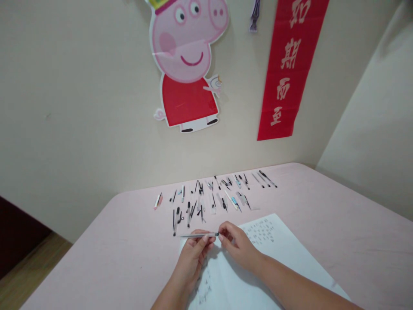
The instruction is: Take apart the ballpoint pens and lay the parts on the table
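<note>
My left hand (pixel 193 256) pinches a thin clear pen (pixel 197 235) held level just above the table. My right hand (pixel 235 243) pinches the dark right end of that same pen. Both hands hover over a white sheet of paper (pixel 267 254) with handwriting on it. Beyond the hands, several pens and pen parts (pixel 213 193) lie in loose rows on the pink table (pixel 112 254).
A cream wall stands right behind the table, with a cartoon pig cut-out (pixel 189 64) and a red banner with gold characters (pixel 287 73). A second wall closes the right side. Wooden floor (pixel 26 275) shows past the table's left edge.
</note>
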The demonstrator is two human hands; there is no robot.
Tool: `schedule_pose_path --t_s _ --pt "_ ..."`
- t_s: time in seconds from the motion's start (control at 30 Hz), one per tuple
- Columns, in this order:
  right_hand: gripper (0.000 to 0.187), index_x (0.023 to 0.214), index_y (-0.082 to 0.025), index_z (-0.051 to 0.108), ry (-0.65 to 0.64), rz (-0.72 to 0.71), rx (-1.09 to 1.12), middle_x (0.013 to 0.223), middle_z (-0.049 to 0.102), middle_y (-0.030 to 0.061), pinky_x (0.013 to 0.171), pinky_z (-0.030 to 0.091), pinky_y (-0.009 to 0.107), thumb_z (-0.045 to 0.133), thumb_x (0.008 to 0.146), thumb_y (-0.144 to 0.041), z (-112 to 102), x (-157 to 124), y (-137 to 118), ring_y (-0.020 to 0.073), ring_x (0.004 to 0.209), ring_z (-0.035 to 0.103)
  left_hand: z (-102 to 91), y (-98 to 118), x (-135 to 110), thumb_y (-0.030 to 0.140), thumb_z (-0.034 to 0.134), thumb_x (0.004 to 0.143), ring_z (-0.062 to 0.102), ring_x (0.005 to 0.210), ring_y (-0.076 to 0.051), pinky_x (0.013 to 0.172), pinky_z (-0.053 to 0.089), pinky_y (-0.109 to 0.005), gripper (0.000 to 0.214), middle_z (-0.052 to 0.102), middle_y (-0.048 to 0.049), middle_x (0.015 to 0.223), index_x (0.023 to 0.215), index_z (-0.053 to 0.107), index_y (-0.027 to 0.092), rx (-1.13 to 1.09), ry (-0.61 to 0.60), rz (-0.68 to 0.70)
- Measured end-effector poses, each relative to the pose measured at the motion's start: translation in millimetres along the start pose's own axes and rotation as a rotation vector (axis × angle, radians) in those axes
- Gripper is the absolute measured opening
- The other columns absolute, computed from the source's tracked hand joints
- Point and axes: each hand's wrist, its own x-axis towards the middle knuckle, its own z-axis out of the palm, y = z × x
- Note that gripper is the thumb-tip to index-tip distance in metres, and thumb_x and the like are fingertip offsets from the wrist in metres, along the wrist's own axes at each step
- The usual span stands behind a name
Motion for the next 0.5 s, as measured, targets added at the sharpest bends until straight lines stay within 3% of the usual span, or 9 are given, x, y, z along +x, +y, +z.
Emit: schedule_pose_path --t_s 0.23,0.5 --pt "0.043 0.062 -0.019 0.047 -0.041 0.037 -0.033 0.058 0.05 -0.0013 0.06 0.037 0.026 0.033 0.095 -0.043 1.8 0.7 4.8 0.0129 0.058 0.048 -1.0 -0.2 -0.4 0.025 0.081 0.064 0.067 0.076 -0.012 0.072 0.053 -0.018 0.025 0.07 -0.0029 0.077 0.08 0.065 0.014 -0.005 0.001 -0.024" --pt "0.026 0.079 -0.019 0.052 -0.042 -0.019 -0.023 0.066 0.056 -0.0008 0.061 0.038 0.026 0.041 0.093 -0.039 0.8 -0.1 4.2 0.014 0.064 0.05 0.9 1.6 -2.3 0.026 0.08 0.065 0.066 0.077 -0.012 0.072 0.052 -0.019 0.023 0.069 -0.0027 0.078 0.08 0.066 0.014 0.011 -0.018 -0.01"
